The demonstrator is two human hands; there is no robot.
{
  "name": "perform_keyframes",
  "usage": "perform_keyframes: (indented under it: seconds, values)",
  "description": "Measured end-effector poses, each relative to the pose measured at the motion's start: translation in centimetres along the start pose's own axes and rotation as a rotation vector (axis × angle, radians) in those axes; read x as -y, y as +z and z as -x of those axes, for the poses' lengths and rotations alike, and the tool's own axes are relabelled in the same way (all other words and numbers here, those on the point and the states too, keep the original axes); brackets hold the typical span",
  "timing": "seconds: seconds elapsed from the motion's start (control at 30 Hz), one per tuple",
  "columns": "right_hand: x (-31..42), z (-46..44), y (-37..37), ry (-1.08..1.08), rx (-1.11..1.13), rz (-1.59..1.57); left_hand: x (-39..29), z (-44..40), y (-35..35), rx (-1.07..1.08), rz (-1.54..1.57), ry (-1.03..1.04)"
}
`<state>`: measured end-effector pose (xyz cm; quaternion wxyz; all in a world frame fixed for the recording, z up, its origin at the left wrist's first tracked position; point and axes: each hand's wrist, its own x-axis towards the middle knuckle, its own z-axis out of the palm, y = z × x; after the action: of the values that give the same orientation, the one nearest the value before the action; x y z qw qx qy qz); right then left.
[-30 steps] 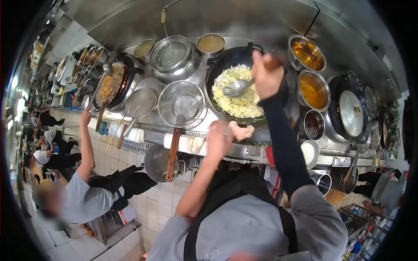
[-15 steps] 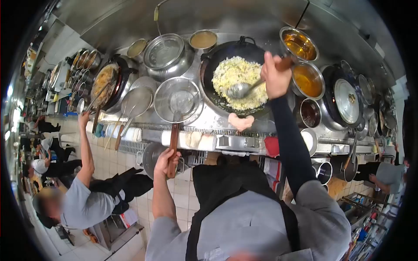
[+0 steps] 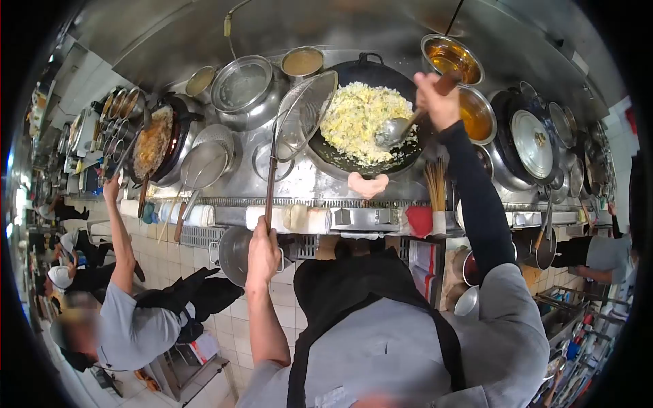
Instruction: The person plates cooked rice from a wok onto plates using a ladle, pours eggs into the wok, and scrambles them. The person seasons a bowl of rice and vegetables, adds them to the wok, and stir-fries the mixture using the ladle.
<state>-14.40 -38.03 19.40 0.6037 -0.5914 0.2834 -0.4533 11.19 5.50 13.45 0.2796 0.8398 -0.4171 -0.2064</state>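
My left hand [image 3: 263, 255] is wrapped round the long handle of a wire-mesh strainer [image 3: 318, 102]. The strainer is raised and tilted, its mesh overlapping the left rim of a black wok [image 3: 408, 163] from this viewpoint. In the wok lies a heap of fried rice [image 3: 364, 119] with yellow egg through it. Closed on the wooden handle of a metal ladle [image 3: 390, 134], my right hand [image 3: 439, 100] is over the wok's right side. The ladle's bowl rests against the right part of the rice.
Left of the wok stand a covered-looking metal pot [image 3: 241, 81] and another strainer [image 3: 204, 165]. Bowls of amber liquid [image 3: 452, 56] and orange liquid [image 3: 476, 115] are to the right. A pink cloth [image 3: 367, 185] lies in front. A co-worker [image 3: 146, 323] works at a wok on the left.
My left hand has lifted and tilted the strainer off a metal ring on the counter, towards the wok. The ladle has moved slightly right in the rice. The whole view has shifted a little.
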Motion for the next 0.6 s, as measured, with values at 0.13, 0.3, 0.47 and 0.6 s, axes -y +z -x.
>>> perform_keyframes:
  seconds: [0.13,0.3,0.47,0.6]
  values:
    - [0.3,1.9,-0.3,-0.135,0.020,0.415,1.9,-1.1,0.8,-0.022,0.314,-0.113]
    - [1.9,-3.1,-4.1,-0.175,-0.321,-0.053,11.2,-2.9,2.3,0.150,1.017,-0.389]
    - [-3.5,-6.4,-2.8,-0.094,-0.238,0.130,19.1,-2.5,3.7,0.333,1.034,-0.465]
    - [1.0,-7.6,-1.8,-0.234,-0.479,-0.092,20.5,-3.8,3.0,0.338,1.006,-0.532]
